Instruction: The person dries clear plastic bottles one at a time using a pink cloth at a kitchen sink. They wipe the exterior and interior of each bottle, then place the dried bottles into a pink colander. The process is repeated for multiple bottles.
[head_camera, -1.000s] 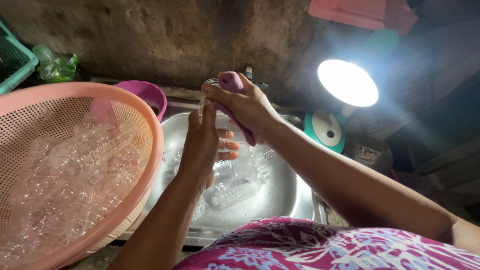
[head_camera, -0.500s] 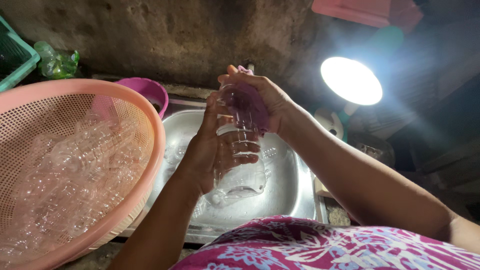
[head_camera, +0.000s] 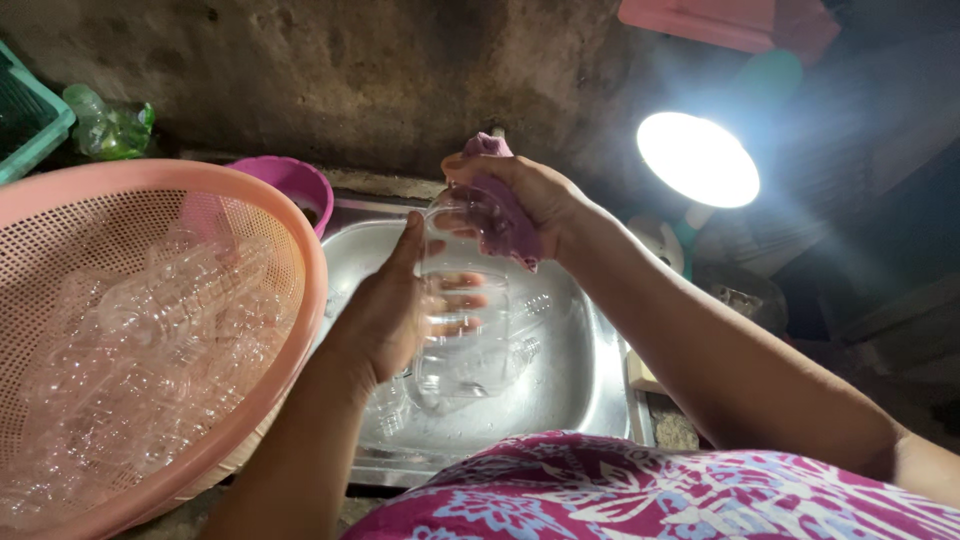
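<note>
Now: clear bottle (head_camera: 462, 310) is held upright over the steel sink (head_camera: 585, 385), base low, neck up near the wall. Left hand (head_camera: 400, 305) is wrapped round the bottle's mid-body, fingers showing through the plastic, grip closed on it. Right hand (head_camera: 515, 200) is closed on a purple cloth (head_camera: 510, 215) pressed over the bottle's shoulder/neck; mouth of the bottle is hidden under cloth + palm. Change vs 1 s ago: then both hands were bunched low and farther back, cloth at the top and the bottle hardly visible; since then the bottle has come up, nearer the camera, full length in view, and the cloth has stayed at the neck end. Judged: wiping is on the upper part at present, body not being rubbed. More clear bottles lie in the sink under it, some w/ water. To the left, a pink basket (head_camera: 300, 300) holds a heap of clear bottles, apart from the hands. Purple bowl (head_camera: 300, 180) behind its rim. Lamp (head_camera: 698, 160) at right glares; the wall region is dim.
</note>
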